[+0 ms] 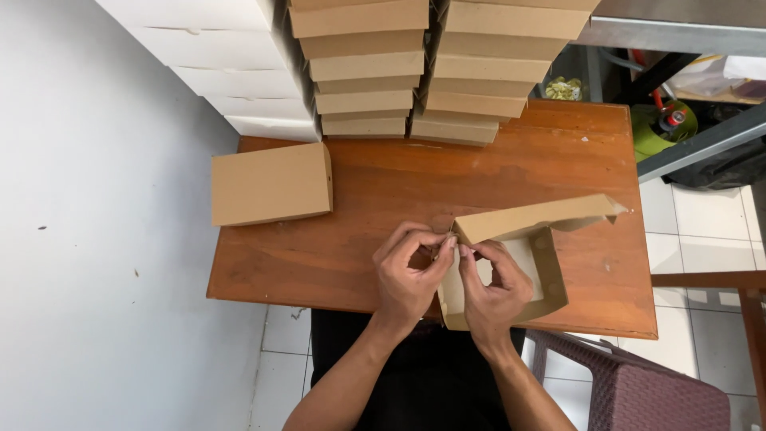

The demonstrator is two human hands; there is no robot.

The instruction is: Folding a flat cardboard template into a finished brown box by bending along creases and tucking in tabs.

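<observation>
A half-folded brown cardboard box [550, 275] with a white inside lies near the front edge of the wooden table [495, 172], its lid flap standing up. My left hand [407, 275] pinches the box's left corner flap between thumb and fingers. My right hand [496, 291] grips the same left wall from the other side, fingers curled over the rim.
A closed brown box [271, 183] sits at the table's left. Tall stacks of brown boxes [415, 68] and white boxes [231, 64] line the back edge. A white wall runs along the left. A woven purple chair [638, 383] stands lower right; a green gas cylinder [662, 124] at upper right.
</observation>
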